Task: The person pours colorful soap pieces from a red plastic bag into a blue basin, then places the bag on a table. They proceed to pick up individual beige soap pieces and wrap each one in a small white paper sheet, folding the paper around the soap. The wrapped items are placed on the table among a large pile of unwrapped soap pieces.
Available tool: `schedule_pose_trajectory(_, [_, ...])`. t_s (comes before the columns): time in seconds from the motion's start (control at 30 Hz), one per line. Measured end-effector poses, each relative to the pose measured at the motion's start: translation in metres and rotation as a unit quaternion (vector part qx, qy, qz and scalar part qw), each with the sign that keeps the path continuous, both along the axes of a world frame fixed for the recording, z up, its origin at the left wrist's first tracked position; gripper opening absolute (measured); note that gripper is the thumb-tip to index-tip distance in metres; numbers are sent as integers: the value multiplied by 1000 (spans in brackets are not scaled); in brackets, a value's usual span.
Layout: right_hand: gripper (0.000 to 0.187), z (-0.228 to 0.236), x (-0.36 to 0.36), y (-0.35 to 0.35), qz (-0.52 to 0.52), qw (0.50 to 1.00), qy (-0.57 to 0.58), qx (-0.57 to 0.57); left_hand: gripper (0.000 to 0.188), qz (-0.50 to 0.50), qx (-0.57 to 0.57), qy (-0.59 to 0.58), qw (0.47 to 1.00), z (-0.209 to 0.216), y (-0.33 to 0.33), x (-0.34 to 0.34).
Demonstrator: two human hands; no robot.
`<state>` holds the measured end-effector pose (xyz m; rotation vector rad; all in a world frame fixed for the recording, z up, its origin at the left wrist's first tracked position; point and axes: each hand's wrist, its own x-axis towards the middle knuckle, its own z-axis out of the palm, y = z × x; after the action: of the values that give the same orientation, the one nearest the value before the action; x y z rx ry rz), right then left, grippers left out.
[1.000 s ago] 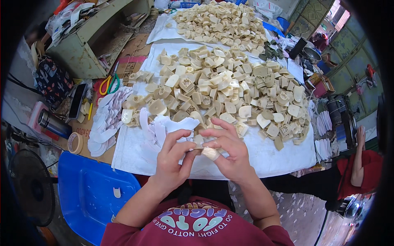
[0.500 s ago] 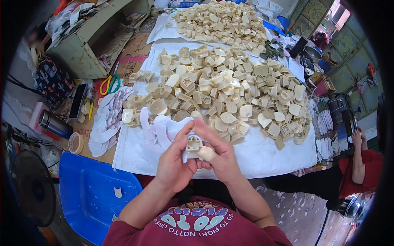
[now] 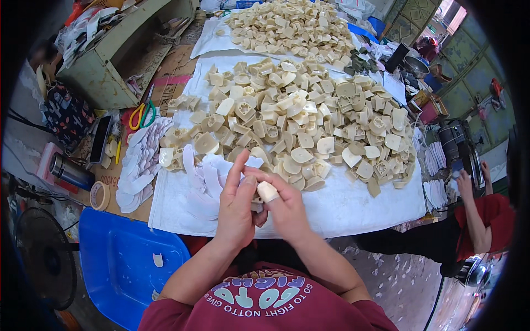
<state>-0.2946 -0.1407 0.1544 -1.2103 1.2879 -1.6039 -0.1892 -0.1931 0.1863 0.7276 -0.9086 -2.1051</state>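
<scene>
Close in front of me, my left hand [image 3: 234, 214] and my right hand [image 3: 288, 208] are closed around one beige plastic shoe heel [image 3: 256, 206]. Only a small part of it shows between the palms; the fingers hide the rest. A pale finger cover [image 3: 268, 191] sits on my right thumb, which presses over the piece. My left index finger points up and forward. Just beyond the hands lie loose white curved cover pieces [image 3: 203, 185] on the white cloth [image 3: 353, 212]. A large heap of similar beige heels [image 3: 303, 140] spreads behind them.
At left are a stack of white cover pieces [image 3: 138, 171], scissors [image 3: 142, 115], a tape roll [image 3: 100, 196], a flask [image 3: 72, 171] and a phone [image 3: 100, 139]. A blue plastic tub [image 3: 127, 248] stands below, beside a fan [image 3: 44, 248]. Another person [image 3: 477, 229] works at right.
My hands have closed over the heel, whose ribbed hollow underside and white wrap showed plainly before. The right fingers have come in against the left hand. The whole view has shifted slightly.
</scene>
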Motion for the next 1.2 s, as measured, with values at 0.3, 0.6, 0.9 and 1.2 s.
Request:
schedule_pose_trajectory(0.3, [35,11,5,4,19,994,-45,101,61,-67,11,25,997,-16,-5,6])
schedule_pose_trajectory(0.6, [44,0,-7,5,54,997,-42,-39,84,-169,75,150,971,-12,-7,24])
schedule_pose_trajectory(0.9, [42,-3,-16,8,79,962,-261,-11,99,-159,-327,11,931,-25,-18,26])
schedule_pose_trajectory(1.2, [35,-1,-37,16,70,946,-274,157,76,-96,-659,-246,704,-2,-31,25])
